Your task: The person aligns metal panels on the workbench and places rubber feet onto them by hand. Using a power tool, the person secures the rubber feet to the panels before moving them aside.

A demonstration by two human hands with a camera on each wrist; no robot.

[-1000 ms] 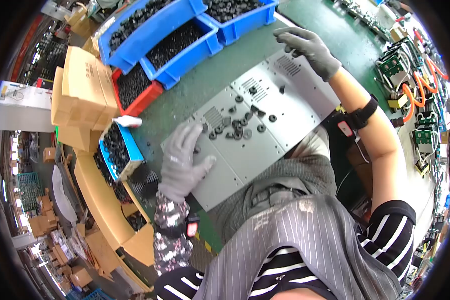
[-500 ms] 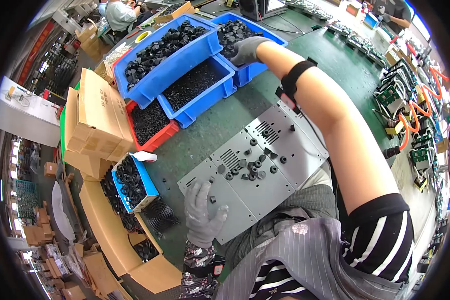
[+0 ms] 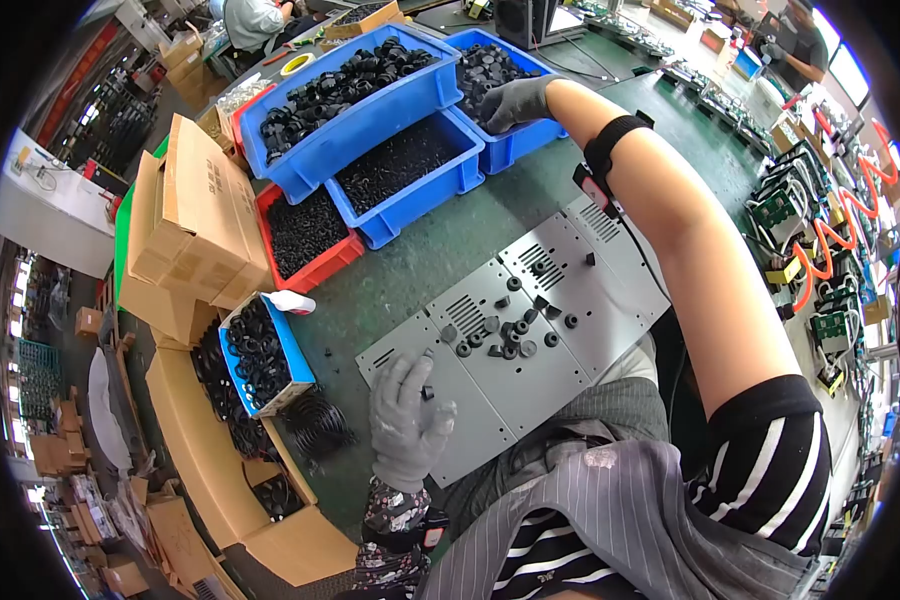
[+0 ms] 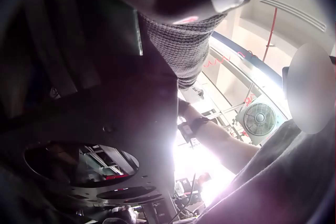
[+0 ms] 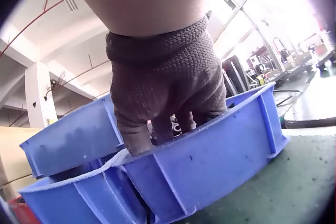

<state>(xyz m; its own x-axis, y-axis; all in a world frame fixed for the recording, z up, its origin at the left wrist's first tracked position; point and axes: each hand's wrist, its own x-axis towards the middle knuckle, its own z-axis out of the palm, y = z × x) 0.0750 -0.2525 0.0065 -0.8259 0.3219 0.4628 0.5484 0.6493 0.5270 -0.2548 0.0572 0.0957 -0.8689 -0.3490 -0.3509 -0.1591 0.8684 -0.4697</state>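
Observation:
My gloved left hand (image 3: 405,430) rests with fingers and thumb spread on the left end of a grey metal panel (image 3: 470,400). Beside its fingers lies a small black part (image 3: 428,393). Several black round rubber-like parts (image 3: 510,345) are scattered over the middle of the panel, between its slotted vents. At the back, my gloved right hand (image 3: 518,103) reaches down into a blue bin (image 5: 210,166) of black parts (image 3: 490,70). In the right wrist view its fingers point down behind the bin wall, which hides the fingertips and anything they hold.
Left of that bin stand another blue bin (image 3: 370,125) stacked over a lower one (image 3: 410,205), and a red bin (image 3: 315,275). A blue-edged box (image 3: 295,350) of black rings, a white bottle (image 3: 292,302), a black coil (image 3: 318,428) and cardboard boxes (image 3: 205,215) line the left side.
My right hand has gone from above the panel's far end into the back blue bin. The left hand stays on the panel's left end. The head view has shifted, showing more of the table's back.

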